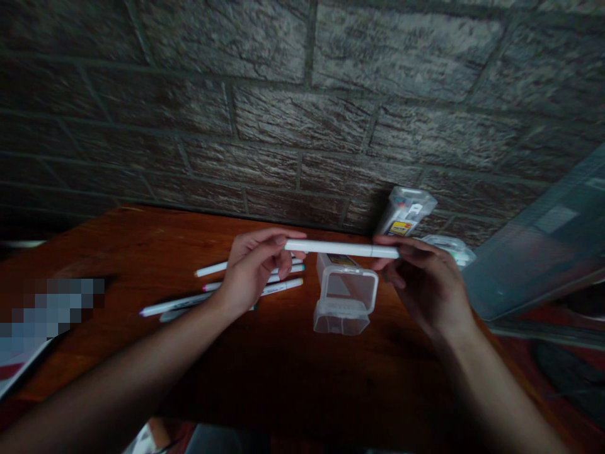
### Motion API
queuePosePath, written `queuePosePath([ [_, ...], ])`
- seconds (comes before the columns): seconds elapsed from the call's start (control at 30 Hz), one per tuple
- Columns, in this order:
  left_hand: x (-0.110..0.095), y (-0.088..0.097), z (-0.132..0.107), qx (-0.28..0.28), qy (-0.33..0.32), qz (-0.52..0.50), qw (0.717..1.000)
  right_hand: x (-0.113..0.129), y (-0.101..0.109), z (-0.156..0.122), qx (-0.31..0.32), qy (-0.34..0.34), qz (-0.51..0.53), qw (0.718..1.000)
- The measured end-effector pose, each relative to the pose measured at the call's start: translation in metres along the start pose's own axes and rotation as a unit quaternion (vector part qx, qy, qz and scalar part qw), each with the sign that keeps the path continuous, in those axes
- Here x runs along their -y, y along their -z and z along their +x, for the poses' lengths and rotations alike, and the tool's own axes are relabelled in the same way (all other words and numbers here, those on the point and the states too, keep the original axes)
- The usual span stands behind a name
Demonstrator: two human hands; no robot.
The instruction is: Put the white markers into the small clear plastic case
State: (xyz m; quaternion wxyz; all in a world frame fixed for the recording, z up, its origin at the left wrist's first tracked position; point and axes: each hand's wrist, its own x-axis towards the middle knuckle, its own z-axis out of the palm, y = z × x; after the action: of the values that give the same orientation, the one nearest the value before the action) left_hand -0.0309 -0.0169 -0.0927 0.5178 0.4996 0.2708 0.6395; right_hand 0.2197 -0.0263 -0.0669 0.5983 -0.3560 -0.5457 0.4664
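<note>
Head view: the left hand [250, 274] and right hand [423, 284] hold one white marker [341, 249] level in the air between them, the fingers [265, 238] of each hand pinching one end. Below, on the wooden surface [94, 252], lie four loose markers [222, 297], partly hidden by the left hand, just beside one open clear plastic box [345, 296], while two plastic packets [405, 211] sit against the brick wall [302, 120].
</note>
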Motion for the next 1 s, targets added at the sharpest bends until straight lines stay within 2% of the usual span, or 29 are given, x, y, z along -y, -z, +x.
queuePosePath([
  [0.23,0.0031,0.0013,-0.0010,-0.002,-0.012,0.044,0.999,-0.0034,0.0030,0.0003,-0.004,0.007,-0.015,1.000],
  [0.67,-0.0015,0.0006,-0.0008,0.004,0.009,-0.014,1.000,-0.0026,0.0032,0.0012,-0.009,-0.015,0.033,0.999],
  [1.0,0.0021,0.0029,-0.0006,0.025,-0.007,-0.022,0.999,-0.0020,0.0016,0.0010,-0.016,-0.023,0.051,0.998],
])
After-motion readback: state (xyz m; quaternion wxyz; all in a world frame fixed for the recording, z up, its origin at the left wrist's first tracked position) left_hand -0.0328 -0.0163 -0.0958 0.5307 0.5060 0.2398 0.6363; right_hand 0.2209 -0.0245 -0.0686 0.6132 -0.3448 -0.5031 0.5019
